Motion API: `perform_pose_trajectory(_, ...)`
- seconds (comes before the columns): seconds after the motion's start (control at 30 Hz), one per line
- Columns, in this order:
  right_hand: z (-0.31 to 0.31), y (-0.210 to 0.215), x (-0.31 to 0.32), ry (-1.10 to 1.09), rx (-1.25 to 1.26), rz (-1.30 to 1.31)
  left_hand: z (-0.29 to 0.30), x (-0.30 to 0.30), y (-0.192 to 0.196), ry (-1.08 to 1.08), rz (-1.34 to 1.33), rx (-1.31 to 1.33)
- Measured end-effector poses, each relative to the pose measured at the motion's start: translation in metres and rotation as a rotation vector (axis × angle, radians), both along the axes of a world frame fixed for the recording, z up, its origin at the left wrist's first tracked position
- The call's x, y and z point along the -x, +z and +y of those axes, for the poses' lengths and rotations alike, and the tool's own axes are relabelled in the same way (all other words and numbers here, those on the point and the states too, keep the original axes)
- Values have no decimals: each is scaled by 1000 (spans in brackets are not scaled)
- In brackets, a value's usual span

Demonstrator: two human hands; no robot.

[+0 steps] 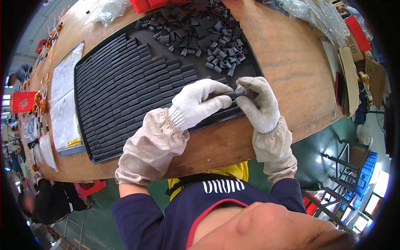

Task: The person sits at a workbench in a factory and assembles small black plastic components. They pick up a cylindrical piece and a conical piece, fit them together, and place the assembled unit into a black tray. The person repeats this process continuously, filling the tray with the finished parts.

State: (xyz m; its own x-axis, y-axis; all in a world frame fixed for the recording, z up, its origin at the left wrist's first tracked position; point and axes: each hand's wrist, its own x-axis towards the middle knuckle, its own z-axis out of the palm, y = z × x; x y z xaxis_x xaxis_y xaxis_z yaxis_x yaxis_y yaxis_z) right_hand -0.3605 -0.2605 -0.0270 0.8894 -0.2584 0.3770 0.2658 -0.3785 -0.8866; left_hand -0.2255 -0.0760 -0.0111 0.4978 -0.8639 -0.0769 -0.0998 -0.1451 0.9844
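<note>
Both my hands wear white knitted gloves and meet over the near right part of a black tray [86,146]. Between them is a short line of small black tubes [238,94]. My left hand [199,102] is closed, its thumb and fingertips pinching the left end of this line. At the right end, my right hand [263,104] is closed around a tube between thumb and index finger. Neat, tightly packed rows of black tubes [125,91] cover the tray's left and middle. Loose black tubes [223,52] lie heaped in its far right part.
The tray rests on a wooden table [291,54] with a curved near edge. Left of it lie papers in a clear sleeve [66,100], copper-wound coils [43,105] and a red box [23,102]. Plastic bags [310,16] and cardboard [348,79] stand at the right. Another person sits at lower left.
</note>
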Motion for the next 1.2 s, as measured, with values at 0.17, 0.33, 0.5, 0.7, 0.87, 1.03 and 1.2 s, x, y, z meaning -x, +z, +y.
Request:
perform_pose_trajectory(0.17,-2,3,-6,-14,342,-133,1,1,6,-4,87,-62)
perform_pose_trajectory(0.33,-7,9,-13,60,474,-242,2,0,0,33,107,-10)
perform_pose_trajectory(0.5,-4,13,-14,-30,575,-234,-1,2,9,20,114,-44)
perform_pose_trajectory(0.7,-21,15,-15,-152,753,-118,-2,7,7,106,307,51)
perform_pose_trajectory(0.87,-34,5,-11,-47,978,79,0,3,6,46,169,1)
perform_pose_trajectory(1.03,-32,13,-13,-139,825,7,-1,2,3,94,143,37)
perform_pose_trajectory(1.2,-51,0,-13,-380,713,-41,-1,2,-5,89,43,97)
